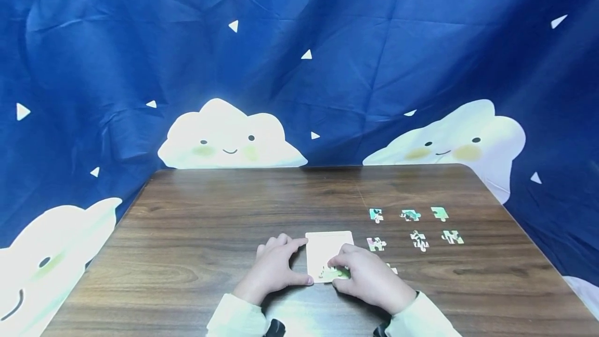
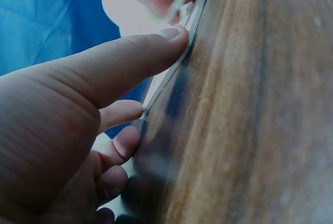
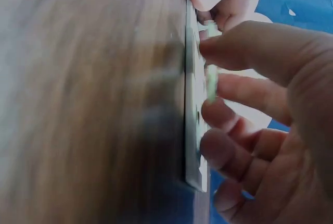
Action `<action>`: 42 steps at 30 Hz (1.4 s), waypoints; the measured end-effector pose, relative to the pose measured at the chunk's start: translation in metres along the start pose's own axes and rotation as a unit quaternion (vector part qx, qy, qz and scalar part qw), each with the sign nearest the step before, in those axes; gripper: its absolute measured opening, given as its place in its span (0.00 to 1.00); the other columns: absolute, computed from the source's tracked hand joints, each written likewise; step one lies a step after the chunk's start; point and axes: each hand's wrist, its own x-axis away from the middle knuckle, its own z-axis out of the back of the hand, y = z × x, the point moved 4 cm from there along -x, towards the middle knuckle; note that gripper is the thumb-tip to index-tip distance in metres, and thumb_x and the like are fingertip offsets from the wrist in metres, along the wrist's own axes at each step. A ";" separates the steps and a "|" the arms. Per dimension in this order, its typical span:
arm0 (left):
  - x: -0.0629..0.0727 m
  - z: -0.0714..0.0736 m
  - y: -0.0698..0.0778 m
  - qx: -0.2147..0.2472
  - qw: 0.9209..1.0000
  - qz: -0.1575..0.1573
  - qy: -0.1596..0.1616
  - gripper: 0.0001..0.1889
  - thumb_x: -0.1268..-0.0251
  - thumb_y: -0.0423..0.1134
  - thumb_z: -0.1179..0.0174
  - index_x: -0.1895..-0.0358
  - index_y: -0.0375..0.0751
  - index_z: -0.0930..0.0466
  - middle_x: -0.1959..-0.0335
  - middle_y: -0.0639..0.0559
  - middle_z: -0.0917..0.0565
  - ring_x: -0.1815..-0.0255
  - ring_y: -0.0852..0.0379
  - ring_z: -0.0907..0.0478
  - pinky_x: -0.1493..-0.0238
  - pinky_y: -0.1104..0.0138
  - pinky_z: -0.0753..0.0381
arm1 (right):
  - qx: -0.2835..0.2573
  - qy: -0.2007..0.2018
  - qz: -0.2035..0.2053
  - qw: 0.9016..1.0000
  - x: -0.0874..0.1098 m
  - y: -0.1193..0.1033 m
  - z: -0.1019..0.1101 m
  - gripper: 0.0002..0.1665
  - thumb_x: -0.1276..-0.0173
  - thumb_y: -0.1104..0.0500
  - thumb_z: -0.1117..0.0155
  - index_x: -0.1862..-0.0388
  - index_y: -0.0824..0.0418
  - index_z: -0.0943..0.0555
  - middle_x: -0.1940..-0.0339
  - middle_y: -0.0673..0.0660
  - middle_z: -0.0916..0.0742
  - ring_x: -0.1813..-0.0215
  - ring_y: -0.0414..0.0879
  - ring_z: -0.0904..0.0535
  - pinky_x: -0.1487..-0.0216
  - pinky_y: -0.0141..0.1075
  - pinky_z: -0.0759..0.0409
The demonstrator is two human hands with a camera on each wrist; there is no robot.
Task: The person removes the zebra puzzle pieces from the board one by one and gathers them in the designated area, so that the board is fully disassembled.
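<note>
A square white puzzle board [image 1: 323, 246] lies flat on the table, with green puzzle pieces [image 1: 329, 274] fitted along its near side. My left hand [image 1: 273, 267] rests at the board's left side, its straight thumb touching the near corner and its index finger the far corner. Over the board's right half is my right hand [image 1: 372, 277]. In the right wrist view its thumb and fingers pinch a pale green puzzle piece [image 3: 212, 81], tilted up off the board. The fingers hide part of that piece and of the board.
Loose puzzle pieces lie spread on the right of the brown wooden table [image 1: 210, 212], among them a plain green one [image 1: 439, 214] and a patterned one [image 1: 376, 244]. Another piece [image 1: 392, 269] is partly covered by the right hand. A blue cloud-print curtain [image 1: 299, 25] hangs behind.
</note>
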 end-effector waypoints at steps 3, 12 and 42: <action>-0.001 -0.002 0.000 -0.001 1.000 0.000 0.002 0.46 0.63 0.64 0.25 0.33 0.53 0.23 0.60 0.59 0.28 0.59 0.56 0.34 0.59 0.59 0.40 | -0.010 0.027 0.009 1.000 0.006 0.002 0.004 0.18 0.43 0.55 0.27 0.52 0.53 0.12 0.66 0.40 0.20 0.70 0.32 0.31 0.67 0.31 0.28; -0.001 -0.003 -0.002 0.010 1.000 0.004 -0.001 0.47 0.63 0.64 0.24 0.32 0.53 0.24 0.60 0.59 0.29 0.60 0.56 0.36 0.58 0.58 0.40 | 0.016 0.101 0.034 0.994 0.032 0.014 0.022 0.20 0.44 0.57 0.25 0.51 0.57 0.13 0.66 0.40 0.18 0.70 0.29 0.31 0.67 0.31 0.28; 0.000 0.000 0.000 0.015 1.000 0.010 -0.006 0.46 0.62 0.63 0.24 0.32 0.52 0.24 0.60 0.58 0.28 0.60 0.56 0.36 0.58 0.58 0.40 | 0.102 0.213 0.050 0.970 0.111 0.093 0.074 0.27 0.61 0.63 0.21 0.55 0.55 0.14 0.66 0.36 0.24 0.70 0.29 0.34 0.68 0.24 0.37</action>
